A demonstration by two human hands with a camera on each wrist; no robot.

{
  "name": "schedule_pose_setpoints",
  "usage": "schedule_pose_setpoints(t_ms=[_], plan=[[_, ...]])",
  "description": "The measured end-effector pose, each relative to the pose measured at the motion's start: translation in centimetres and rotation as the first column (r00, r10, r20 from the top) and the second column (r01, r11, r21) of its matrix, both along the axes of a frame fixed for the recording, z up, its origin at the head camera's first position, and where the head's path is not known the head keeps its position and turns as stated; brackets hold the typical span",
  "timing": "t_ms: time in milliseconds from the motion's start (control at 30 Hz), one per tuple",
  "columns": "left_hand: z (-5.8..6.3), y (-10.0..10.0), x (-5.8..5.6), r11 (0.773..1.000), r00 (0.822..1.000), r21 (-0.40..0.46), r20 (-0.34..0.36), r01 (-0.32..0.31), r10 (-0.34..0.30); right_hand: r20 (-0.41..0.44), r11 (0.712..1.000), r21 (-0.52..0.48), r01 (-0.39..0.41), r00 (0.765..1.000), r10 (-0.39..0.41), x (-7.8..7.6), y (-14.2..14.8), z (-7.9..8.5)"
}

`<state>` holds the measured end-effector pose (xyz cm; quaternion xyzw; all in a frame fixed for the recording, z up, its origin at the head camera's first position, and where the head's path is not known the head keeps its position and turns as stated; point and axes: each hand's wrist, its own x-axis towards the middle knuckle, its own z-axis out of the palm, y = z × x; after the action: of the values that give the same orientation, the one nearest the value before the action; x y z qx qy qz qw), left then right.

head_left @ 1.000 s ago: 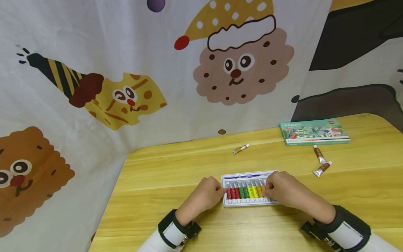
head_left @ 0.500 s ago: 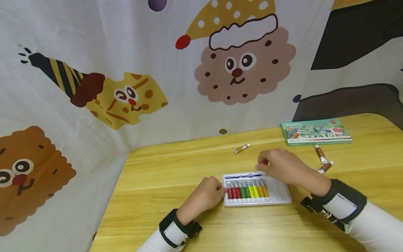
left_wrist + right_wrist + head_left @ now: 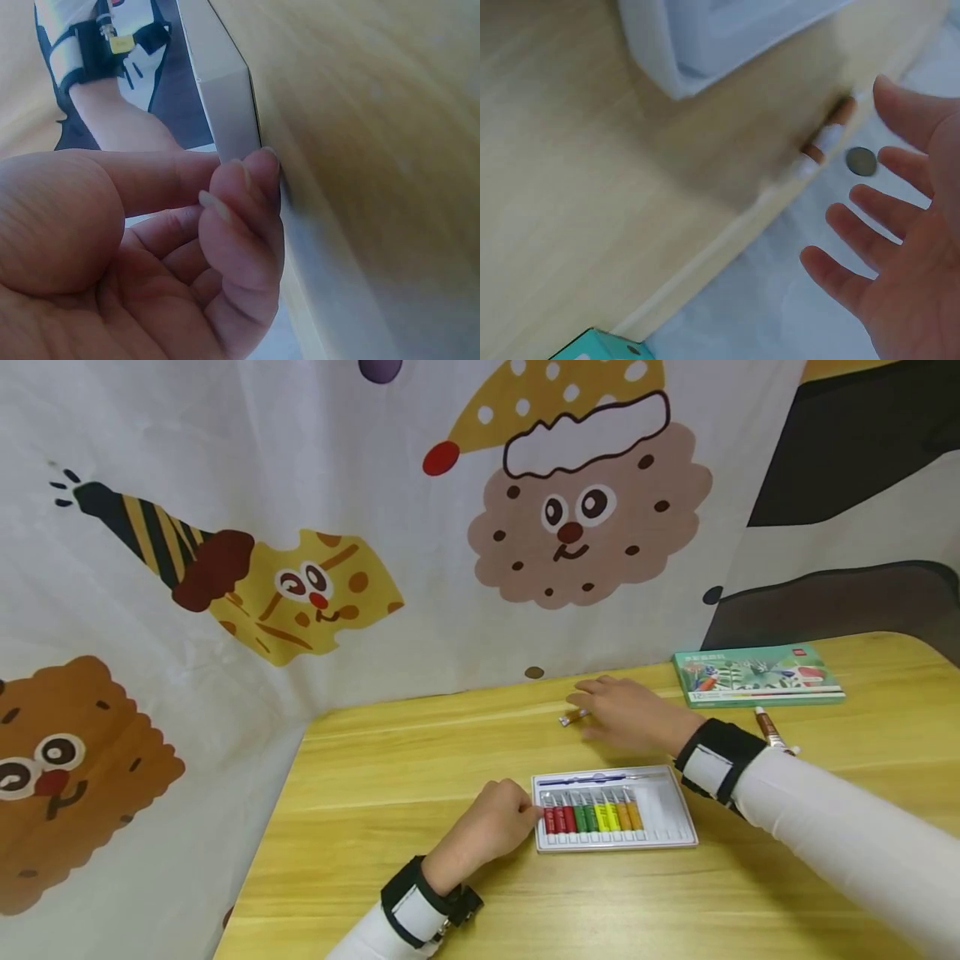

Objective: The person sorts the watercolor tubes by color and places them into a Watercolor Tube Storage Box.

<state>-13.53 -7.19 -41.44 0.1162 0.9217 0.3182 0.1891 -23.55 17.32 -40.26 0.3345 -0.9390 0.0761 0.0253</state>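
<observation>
A white plastic paint tray (image 3: 667,802) lies on the table, with red, green, yellow and orange paint tubes (image 3: 592,817) side by side and a thin brush (image 3: 581,780) in its top slot. At its left edge, my left hand (image 3: 491,822) pinches the rim; the left wrist view shows thumb and curled fingers at the tray's side wall (image 3: 229,105). My right hand (image 3: 630,714) reaches over the far part of the table, fingers spread, holding nothing. Just beside its fingertips lies a loose ochre paint tube (image 3: 573,717), partly covered by the hand; the right wrist view also shows this tube (image 3: 829,136).
A green paint box (image 3: 757,677) lies at the back right. In front of it is a brown tube (image 3: 768,727); the right forearm hides most of another behind it. A cartoon-printed curtain (image 3: 420,635) hangs along the table's far edge.
My right hand has left the tray's right part and moved up and away to the loose ochre tube, its fingers spreading. The left hand has stayed at the tray's left edge.
</observation>
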Motion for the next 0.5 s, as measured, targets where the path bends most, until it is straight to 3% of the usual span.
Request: schedule_pose_setpoints(t_ms=[500], plan=[[-0.4, -0.1, -0.2, 1.000, 1.000, -0.002, 0.000, 0.007, -0.007, 0.014, 0.995, 0.087, 0.055, 0.998, -0.057, -2.5, -2.3, -1.7]])
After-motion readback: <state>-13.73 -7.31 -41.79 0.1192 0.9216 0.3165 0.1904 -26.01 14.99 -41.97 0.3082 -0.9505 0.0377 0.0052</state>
